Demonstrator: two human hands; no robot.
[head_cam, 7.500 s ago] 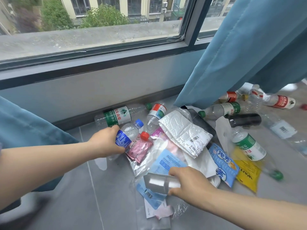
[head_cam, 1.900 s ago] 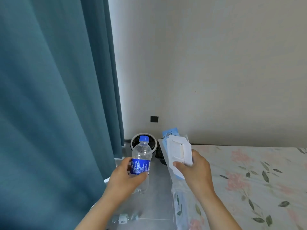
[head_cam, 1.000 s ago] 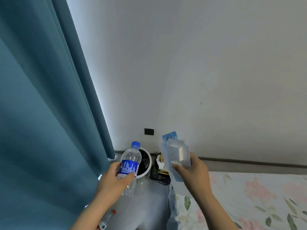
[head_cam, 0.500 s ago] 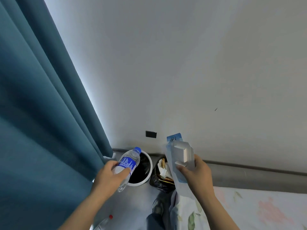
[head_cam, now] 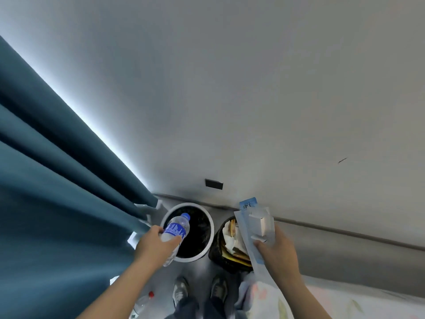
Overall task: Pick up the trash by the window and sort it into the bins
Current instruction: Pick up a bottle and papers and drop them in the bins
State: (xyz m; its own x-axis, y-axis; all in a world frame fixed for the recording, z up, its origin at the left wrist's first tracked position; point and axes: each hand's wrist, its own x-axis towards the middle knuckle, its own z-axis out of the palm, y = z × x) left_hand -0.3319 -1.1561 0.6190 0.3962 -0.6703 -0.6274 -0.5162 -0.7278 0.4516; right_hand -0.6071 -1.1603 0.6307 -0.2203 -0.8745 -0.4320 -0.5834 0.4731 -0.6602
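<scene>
The left hand (head_cam: 156, 246) grips a small clear bottle (head_cam: 176, 230) round its lower half. It is tilted so the blue cap leads over the near left rim of the white-rimmed bin (head_cam: 190, 204), probably so that it drops neck first into the black liner once let go. The right hand (head_cam: 276, 249) pinches a sheaf of flat packets (head_cam: 249, 240), thumb on the front, and holds it upright above the right edge of the dark bin (head_cam: 215, 253). This bin stands just beside the first, near the foot of the wall. Keeping each load over its own bin looks like the sorting itself.

The bottle seems empty and uncrushed, with a blue label in white print. The sheaf is white and pale blue with a small white boxy piece on its front; the blur makes it hard to say what that is. The dark bin already holds crumpled paper and yellowish wrappers.
</scene>
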